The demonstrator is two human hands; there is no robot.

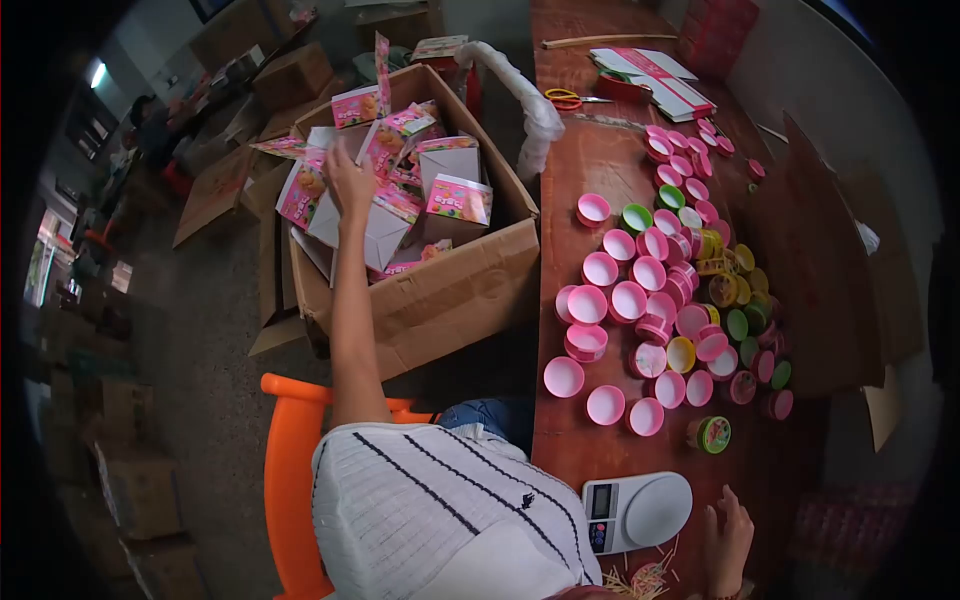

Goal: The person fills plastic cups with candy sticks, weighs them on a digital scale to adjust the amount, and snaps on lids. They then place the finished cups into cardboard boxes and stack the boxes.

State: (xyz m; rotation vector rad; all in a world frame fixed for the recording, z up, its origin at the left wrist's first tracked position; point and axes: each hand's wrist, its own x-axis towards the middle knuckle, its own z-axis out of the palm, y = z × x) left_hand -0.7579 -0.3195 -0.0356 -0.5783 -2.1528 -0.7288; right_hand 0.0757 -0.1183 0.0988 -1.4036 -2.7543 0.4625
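Note:
My left hand [350, 183] reaches out over an open cardboard carton [450, 290] on the floor. Its fingers are spread against the small pink-and-white boxes [455, 200] piled inside, and I see nothing gripped in it. My right hand [727, 540] lies on the red-brown table [590, 170] at the near edge, fingers apart and empty. It is just right of a small white digital scale [640, 510]. A bundle of thin sticks [640, 580] lies below the scale.
Many pink cups and lids [615, 300], plus some green and yellow ones, cover the table's middle. Scissors [570, 98] and flat packaging [660, 80] lie at the far end. An orange chair [290, 470] is under me. Cartons stand on the floor at left.

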